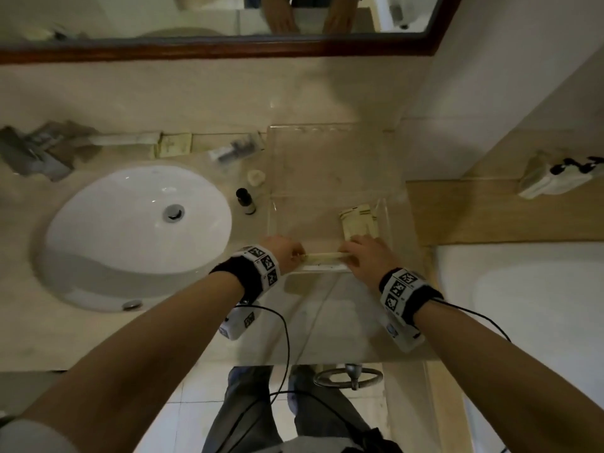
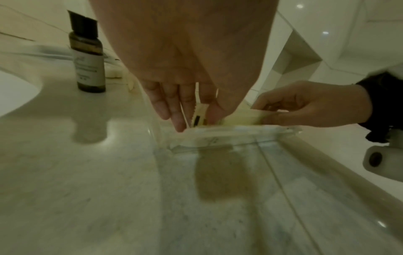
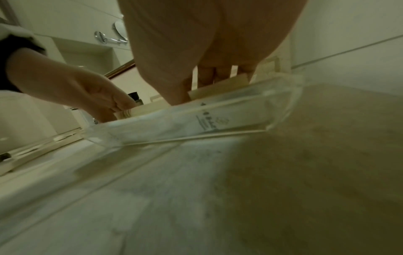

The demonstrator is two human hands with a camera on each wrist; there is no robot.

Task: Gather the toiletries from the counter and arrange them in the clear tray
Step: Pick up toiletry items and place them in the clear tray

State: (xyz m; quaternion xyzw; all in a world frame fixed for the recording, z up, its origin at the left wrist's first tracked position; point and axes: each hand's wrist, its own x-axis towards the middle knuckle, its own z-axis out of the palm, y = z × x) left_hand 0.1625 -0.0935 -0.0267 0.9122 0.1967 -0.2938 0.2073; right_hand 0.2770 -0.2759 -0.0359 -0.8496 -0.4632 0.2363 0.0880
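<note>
The clear tray (image 1: 385,165) stands on the counter to the right of the sink. Both hands meet at its near wall, holding a long cream packet (image 1: 322,255) by its ends, low inside the tray. My left hand (image 1: 295,253) pinches the left end (image 2: 198,115); my right hand (image 1: 348,255) pinches the right end (image 2: 257,114). Under it, a white printed packet (image 3: 207,120) lies flat along the near wall. Cream sachets (image 1: 359,220) rest in the tray's near right corner. A small dark bottle (image 1: 245,201) stands just left of the tray.
The white sink (image 1: 137,230) lies to the left. Along the back wall sit a clear-wrapped item (image 1: 237,150), a cream box (image 1: 175,144) and a long white box (image 1: 124,138). A small white piece (image 1: 256,176) lies beside the tray. A wall bounds the right side.
</note>
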